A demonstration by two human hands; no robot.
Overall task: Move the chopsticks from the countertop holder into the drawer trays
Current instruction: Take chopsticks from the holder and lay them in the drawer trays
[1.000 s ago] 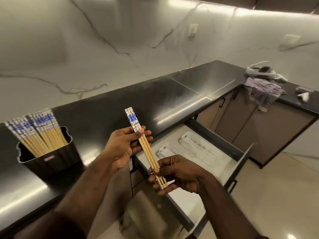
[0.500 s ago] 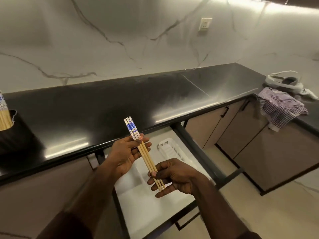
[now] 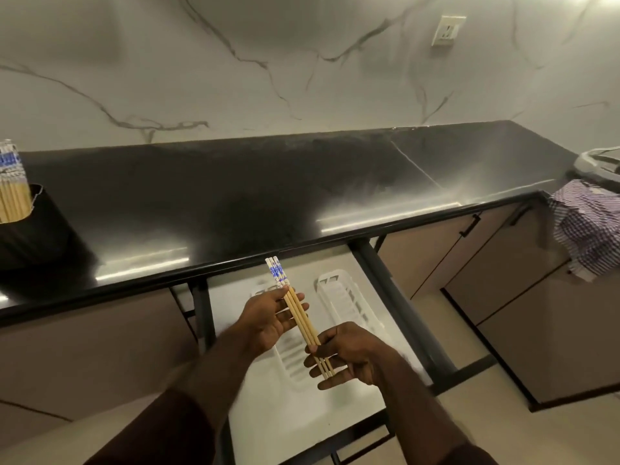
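A small bundle of wooden chopsticks [image 3: 295, 307] with blue-and-white tops hangs above the open white drawer [image 3: 339, 411]. My left hand [image 3: 268, 317] pinches the bundle near its patterned end, and my right hand [image 3: 349, 357] grips the thin tips. Two white slotted trays lie in the drawer: one [image 3: 342, 297] at the right, the other [image 3: 288, 360] partly hidden under my hands. The black countertop holder [image 3: 30, 229] at the far left still holds several chopsticks [image 3: 11, 193].
The black countertop [image 3: 268, 196] runs along a marble wall with a socket [image 3: 448, 30]. A checked cloth [image 3: 587, 229] hangs over the counter edge at the right, beside a white device [image 3: 600, 162]. Brown cabinet doors [image 3: 503, 263] sit below.
My view has swung right and over the drawer, so the holder slid to the left edge. Both hands kept their hold on the bundle, which now hangs over the drawer trays.
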